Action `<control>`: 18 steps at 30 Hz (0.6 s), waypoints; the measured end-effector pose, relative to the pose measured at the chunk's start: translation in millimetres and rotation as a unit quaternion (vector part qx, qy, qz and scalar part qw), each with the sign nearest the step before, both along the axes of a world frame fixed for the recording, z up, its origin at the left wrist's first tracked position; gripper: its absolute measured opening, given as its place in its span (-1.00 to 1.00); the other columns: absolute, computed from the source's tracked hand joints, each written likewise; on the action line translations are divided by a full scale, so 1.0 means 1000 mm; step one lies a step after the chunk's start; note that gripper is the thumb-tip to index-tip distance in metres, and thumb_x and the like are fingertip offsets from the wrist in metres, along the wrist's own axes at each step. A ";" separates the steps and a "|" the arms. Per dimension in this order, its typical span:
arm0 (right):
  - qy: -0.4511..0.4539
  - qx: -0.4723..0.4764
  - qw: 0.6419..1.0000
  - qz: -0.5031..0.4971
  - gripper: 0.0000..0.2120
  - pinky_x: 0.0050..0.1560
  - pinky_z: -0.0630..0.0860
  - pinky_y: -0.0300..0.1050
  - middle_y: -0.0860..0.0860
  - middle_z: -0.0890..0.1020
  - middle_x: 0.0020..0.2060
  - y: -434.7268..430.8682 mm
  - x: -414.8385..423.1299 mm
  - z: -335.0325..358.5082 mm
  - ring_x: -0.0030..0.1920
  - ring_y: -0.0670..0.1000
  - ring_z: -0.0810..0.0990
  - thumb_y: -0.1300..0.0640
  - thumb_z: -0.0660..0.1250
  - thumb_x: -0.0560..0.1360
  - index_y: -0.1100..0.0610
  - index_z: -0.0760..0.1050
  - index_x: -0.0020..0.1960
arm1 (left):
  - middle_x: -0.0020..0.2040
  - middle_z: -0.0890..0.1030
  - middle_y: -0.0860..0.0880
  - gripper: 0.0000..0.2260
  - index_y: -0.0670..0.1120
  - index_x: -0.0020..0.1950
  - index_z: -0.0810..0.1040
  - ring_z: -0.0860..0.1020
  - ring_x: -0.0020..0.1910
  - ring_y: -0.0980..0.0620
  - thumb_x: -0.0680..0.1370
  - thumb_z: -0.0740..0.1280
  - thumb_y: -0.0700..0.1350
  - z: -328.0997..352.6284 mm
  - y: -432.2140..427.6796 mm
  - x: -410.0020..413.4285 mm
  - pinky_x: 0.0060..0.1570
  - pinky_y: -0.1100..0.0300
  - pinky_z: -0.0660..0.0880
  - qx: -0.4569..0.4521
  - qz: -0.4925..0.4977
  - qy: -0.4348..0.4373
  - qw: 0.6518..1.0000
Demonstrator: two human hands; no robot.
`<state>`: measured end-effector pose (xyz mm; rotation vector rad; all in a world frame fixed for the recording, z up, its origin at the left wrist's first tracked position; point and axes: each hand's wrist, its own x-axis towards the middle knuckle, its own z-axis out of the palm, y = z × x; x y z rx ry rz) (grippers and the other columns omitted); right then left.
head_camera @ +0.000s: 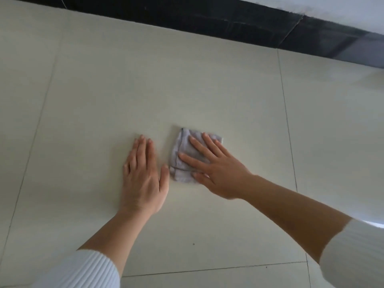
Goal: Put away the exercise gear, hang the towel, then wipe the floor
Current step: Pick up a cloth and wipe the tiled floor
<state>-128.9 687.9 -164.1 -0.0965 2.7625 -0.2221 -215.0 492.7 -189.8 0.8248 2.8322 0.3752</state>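
Observation:
A small folded grey cloth (182, 154) lies flat on the pale tiled floor (145, 90). My right hand (214, 169) rests palm down on the cloth with fingers spread, covering its right half and pressing it to the tile. My left hand (143, 175) lies flat on the bare floor just left of the cloth, fingers together, its thumb almost touching the cloth's left edge. Both forearms are bare, with white ribbed sleeves pushed up.
A black skirting strip (228, 19) runs along the far wall at the top. Thin grout lines divide the large tiles. A white object (372, 80) shows blurred at the right edge. Small dark specks (193, 244) sit on the tile near me.

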 end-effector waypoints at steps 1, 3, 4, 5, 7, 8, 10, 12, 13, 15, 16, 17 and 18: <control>-0.004 0.004 1.000 0.006 -0.51 0.53 -0.22 0.07 -0.02 -0.18 0.55 0.012 0.021 -0.003 0.53 0.14 -0.28 -0.21 -0.20 0.60 -0.25 -0.16 0.52 | 0.51 0.17 -0.19 -0.40 -0.24 0.49 0.17 0.13 0.49 -0.13 0.54 -0.03 0.08 0.000 0.000 0.000 0.39 0.00 0.10 0.003 0.000 -0.002 1.000; 0.001 0.023 0.999 -0.037 -0.51 0.52 -0.12 0.12 0.02 -0.12 0.56 0.040 0.054 -0.006 0.53 0.09 -0.29 -0.19 -0.21 0.62 -0.19 -0.09 0.54 | 0.52 0.16 -0.19 -0.40 -0.23 0.50 0.15 0.12 0.50 -0.13 0.54 -0.05 0.09 -0.001 -0.001 0.000 0.39 0.00 0.11 0.007 -0.001 -0.004 1.000; 0.009 0.043 0.995 -0.085 -0.50 0.49 -0.06 0.17 0.07 -0.06 0.56 0.056 0.066 -0.008 0.53 0.12 -0.27 -0.18 -0.21 0.63 -0.12 -0.08 0.55 | 0.52 0.16 -0.18 -0.40 -0.23 0.50 0.15 0.12 0.50 -0.13 0.54 -0.06 0.09 -0.002 -0.001 0.000 0.39 -0.01 0.11 0.008 0.000 -0.005 1.000; 0.001 0.055 0.984 -0.171 -0.48 0.49 -0.04 0.22 0.10 -0.06 0.56 0.071 0.076 -0.009 0.54 0.16 -0.23 -0.19 -0.21 0.62 -0.10 -0.13 0.55 | 0.52 0.16 -0.18 -0.40 -0.22 0.50 0.14 0.12 0.50 -0.13 0.54 -0.06 0.09 -0.002 -0.001 0.000 0.39 -0.02 0.12 0.009 0.001 -0.005 1.000; -0.028 0.059 0.927 -0.369 -0.45 0.50 -0.08 0.20 0.07 -0.14 0.56 0.096 0.087 -0.008 0.54 0.20 -0.19 -0.24 -0.17 0.59 -0.18 -0.19 0.54 | 0.52 0.16 -0.19 -0.38 -0.23 0.50 0.15 0.12 0.50 -0.14 0.54 -0.06 0.10 -0.003 -0.001 0.001 0.39 -0.04 0.14 0.005 -0.001 -0.004 1.000; -0.035 0.051 0.895 -0.441 -0.46 0.50 -0.11 0.17 0.05 -0.16 0.56 0.103 0.085 -0.007 0.54 0.20 -0.19 -0.25 -0.14 0.59 -0.21 -0.19 0.53 | 0.52 0.16 -0.20 -0.37 -0.23 0.50 0.15 0.12 0.50 -0.14 0.53 -0.05 0.12 -0.003 -0.001 0.002 0.39 -0.05 0.15 0.003 -0.004 -0.003 1.000; -0.056 0.028 0.848 -0.526 -0.46 0.48 -0.17 0.17 0.03 -0.19 0.56 0.105 0.064 0.001 0.53 0.21 -0.21 -0.23 -0.10 0.60 -0.23 -0.19 0.53 | 0.52 0.14 -0.20 -0.34 -0.24 0.50 0.14 0.11 0.50 -0.15 0.51 -0.03 0.15 -0.004 0.000 0.002 0.39 -0.06 0.14 0.001 -0.008 -0.005 1.000; -0.075 0.012 0.842 -0.534 -0.45 0.45 -0.22 0.24 0.04 -0.22 0.55 0.091 0.040 -0.005 0.52 0.26 -0.25 -0.23 -0.12 0.60 -0.21 -0.21 0.53 | 0.52 0.13 -0.21 -0.31 -0.24 0.50 0.13 0.10 0.50 -0.16 0.49 0.01 0.17 -0.004 0.000 0.001 0.39 -0.07 0.12 -0.001 -0.012 -0.007 1.000; -0.074 0.015 0.861 -0.504 -0.44 0.44 -0.24 0.28 0.04 -0.24 0.55 0.079 0.032 -0.011 0.51 0.28 -0.27 -0.26 -0.16 0.59 -0.20 -0.23 0.53 | 0.52 0.12 -0.20 -0.31 -0.23 0.50 0.13 0.09 0.50 -0.16 0.49 0.03 0.18 -0.004 0.000 0.001 0.39 -0.07 0.12 -0.002 -0.014 -0.008 1.000; -0.046 0.015 0.913 -0.406 -0.41 0.45 -0.29 0.30 0.03 -0.26 0.55 0.044 0.032 -0.017 0.50 0.29 -0.31 -0.31 -0.23 0.54 -0.20 -0.26 0.53 | 0.54 0.09 -0.18 -0.31 -0.21 0.51 0.11 0.06 0.51 -0.14 0.50 0.06 0.17 -0.002 -0.002 0.001 0.40 -0.07 0.10 -0.001 -0.016 -0.013 1.000; -0.035 0.008 0.932 -0.362 -0.43 0.45 -0.32 0.25 0.02 -0.27 0.54 0.022 0.038 -0.016 0.50 0.28 -0.33 -0.29 -0.20 0.56 -0.21 -0.26 0.52 | 0.54 0.07 -0.16 -0.34 -0.20 0.51 0.09 0.03 0.52 -0.13 0.52 0.07 0.16 -0.001 -0.002 0.000 0.41 -0.07 0.07 0.005 -0.012 -0.021 1.000; -0.026 -0.001 0.944 -0.328 -0.45 0.44 -0.34 0.21 0.02 -0.29 0.54 0.001 0.046 -0.014 0.49 0.27 -0.35 -0.25 -0.16 0.59 -0.23 -0.26 0.52 | 0.55 0.04 -0.14 -0.37 -0.18 0.52 0.08 0.01 0.52 -0.11 0.56 0.09 0.13 0.000 -0.002 -0.002 0.42 -0.06 0.04 0.013 -0.008 -0.032 0.999; -0.023 -0.007 0.955 -0.296 -0.46 0.46 -0.34 0.18 0.02 -0.31 0.53 -0.021 0.056 -0.010 0.49 0.26 -0.37 -0.22 -0.14 0.61 -0.23 -0.27 0.52 | 0.55 0.02 -0.13 -0.40 -0.18 0.52 0.07 -0.02 0.53 -0.10 0.58 0.13 0.10 0.000 -0.001 -0.005 0.44 -0.04 0.01 0.021 -0.004 -0.043 0.999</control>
